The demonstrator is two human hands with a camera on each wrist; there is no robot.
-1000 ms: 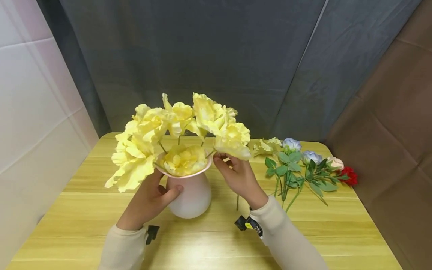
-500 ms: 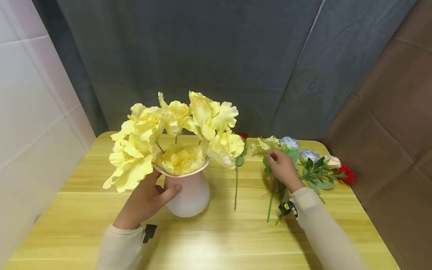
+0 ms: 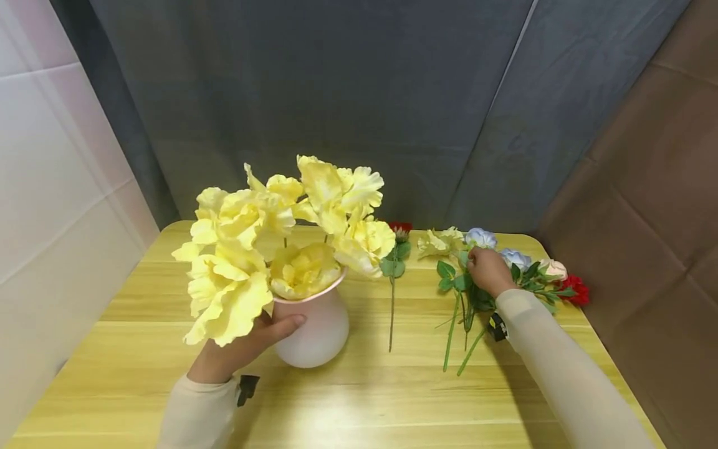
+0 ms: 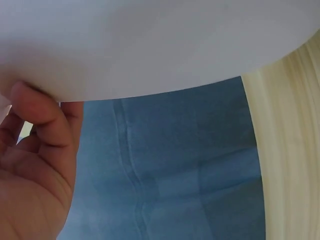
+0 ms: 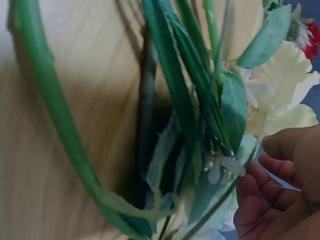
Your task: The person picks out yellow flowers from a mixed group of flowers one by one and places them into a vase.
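Note:
My left hand (image 3: 241,350) holds the pale pinkish-white vase (image 3: 316,333) in the head view, thumb on its front and fingers hidden behind. Several yellow flowers (image 3: 227,293) stand in the vase and spread past its pink rim. In the left wrist view, bent fingers (image 4: 37,102) lie against the vase's pale wall. My right hand (image 3: 490,271) is down among the loose flowers at the right. In the right wrist view its curled fingers (image 5: 250,192) are at a thin brownish stem (image 5: 217,202); whether they grip it is unclear. Green leaves (image 5: 232,107) and a yellow bloom (image 5: 287,82) lie beside them.
A red flower (image 3: 391,293) lies alone between the vase and the pile. The pile includes a yellow flower (image 3: 440,242), blue flowers (image 3: 480,237), a pale pink one (image 3: 555,269) and a red one (image 3: 576,290). A dark curtain (image 3: 336,93) hangs behind the table.
The right hand has gone from the vase rim to the loose flowers and down among them. The vase's yellow flowers have shifted left and turned a little; the left hand still holds the vase.

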